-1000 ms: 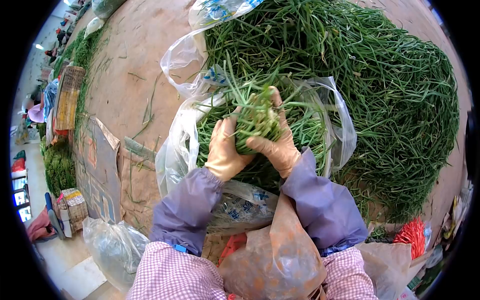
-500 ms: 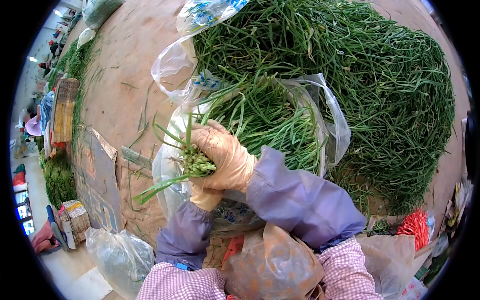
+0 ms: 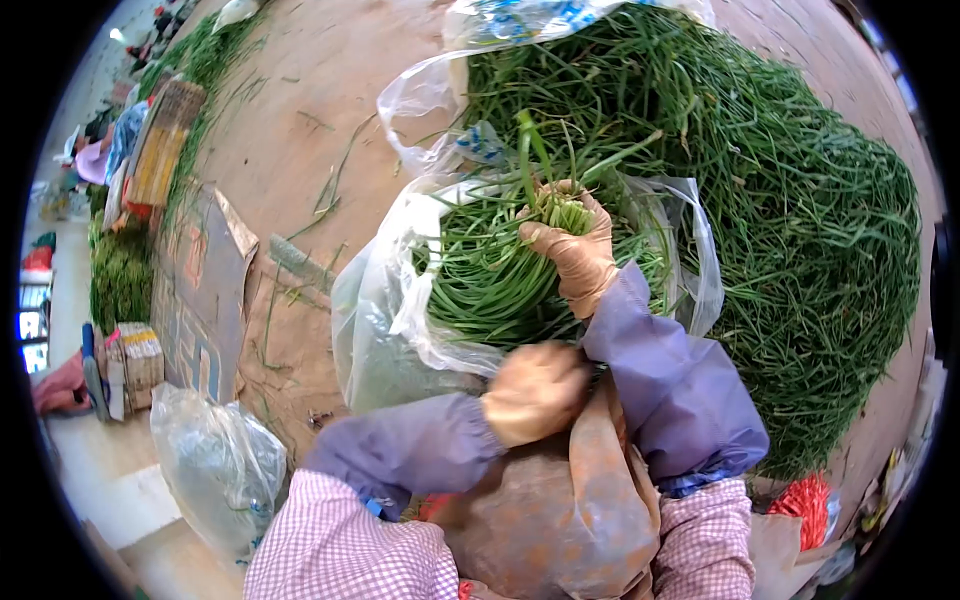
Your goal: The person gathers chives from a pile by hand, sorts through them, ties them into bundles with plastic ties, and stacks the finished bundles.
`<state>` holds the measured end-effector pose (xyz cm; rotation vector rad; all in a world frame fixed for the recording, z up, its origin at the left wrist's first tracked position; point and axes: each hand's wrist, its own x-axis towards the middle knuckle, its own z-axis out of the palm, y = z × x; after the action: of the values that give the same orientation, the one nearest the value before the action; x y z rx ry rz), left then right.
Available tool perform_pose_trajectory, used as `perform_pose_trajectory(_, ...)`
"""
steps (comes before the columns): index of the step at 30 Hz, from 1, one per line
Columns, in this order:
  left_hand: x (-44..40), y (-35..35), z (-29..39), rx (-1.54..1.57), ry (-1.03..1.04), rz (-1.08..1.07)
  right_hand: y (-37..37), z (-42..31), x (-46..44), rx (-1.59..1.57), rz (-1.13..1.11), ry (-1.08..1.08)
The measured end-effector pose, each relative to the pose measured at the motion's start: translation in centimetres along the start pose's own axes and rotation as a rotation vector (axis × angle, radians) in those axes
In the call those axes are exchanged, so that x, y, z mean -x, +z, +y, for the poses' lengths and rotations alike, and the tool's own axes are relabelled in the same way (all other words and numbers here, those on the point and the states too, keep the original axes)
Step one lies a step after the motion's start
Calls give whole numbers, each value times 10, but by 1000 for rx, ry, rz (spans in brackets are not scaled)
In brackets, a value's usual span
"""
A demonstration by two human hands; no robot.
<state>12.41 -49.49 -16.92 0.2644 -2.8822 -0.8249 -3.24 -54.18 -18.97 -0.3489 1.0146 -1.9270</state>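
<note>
My right hand (image 3: pixel 578 250), in a tan glove, is closed around a bunch of garlic chives (image 3: pixel 562 213) with the pale cut ends up near the thumb and fingers. A few loose leaves stick up from it. Below the hand lies an open clear plastic bag (image 3: pixel 385 300) lined with more long green chives (image 3: pixel 500 290), curving round inside it. My left hand (image 3: pixel 540 392), also gloved, is near the bag's front edge, over my lap; motion smears its fingers. Both forearms wear purple sleeve covers.
A large heap of chives (image 3: pixel 810 270) spreads behind and right of the bag. Red plastic twine (image 3: pixel 803 510) lies at the lower right. Flattened cardboard (image 3: pixel 205 300) and a clear bag (image 3: pixel 215 470) lie on the left, with a stack of bound boards (image 3: pixel 165 150) farther back.
My right hand has moved right and up with the bunch, turning its cut ends upward. My left hand has come away from it, toward my body. The view has shifted slightly.
</note>
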Motion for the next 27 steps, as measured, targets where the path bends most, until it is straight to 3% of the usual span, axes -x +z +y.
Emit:
perform_pose_trajectory(3,-32,42,-19,-115,179,225,18,-8,-3,138,-78,25)
perform_pose_trajectory(7,-73,53,-50,-93,-221,64,48,-51,14,282,-80,6)
perform_pose_trajectory(11,-91,42,-65,18,-512,-73,33,-134,53,262,-156,-151)
perform_pose_trajectory(14,-93,33,-71,73,-618,-145,-18,-205,94,110,-190,-395)
perform_pose_trajectory(16,-86,27,-77,128,-666,-186,-80,-260,125,99,-364,-480)
perform_pose_trajectory(17,-81,28,-80,172,-660,-170,-93,-272,151,271,-38,-595)
perform_pose_trajectory(18,-76,27,-83,220,-641,-149,-133,-288,163,69,62,-457)
perform_pose_trajectory(19,-72,37,-94,313,-561,-38,-172,-299,173,279,286,-491)
perform_pose_trajectory(20,-67,47,-104,401,-471,62,-215,-312,189,242,416,-389)
perform_pose_trajectory(22,-70,51,-111,444,-491,18,-176,-328,223,212,474,-501)
perform_pose_trajectory(25,-72,-7,-82,197,-427,-198,-237,-362,265,519,721,-649)
perform_pose_trajectory(26,-74,-18,-78,135,-357,-224,-267,-372,269,447,738,-706)
perform_pose_trajectory(27,-76,-39,-60,103,-372,-247,-245,-377,281,443,620,-700)
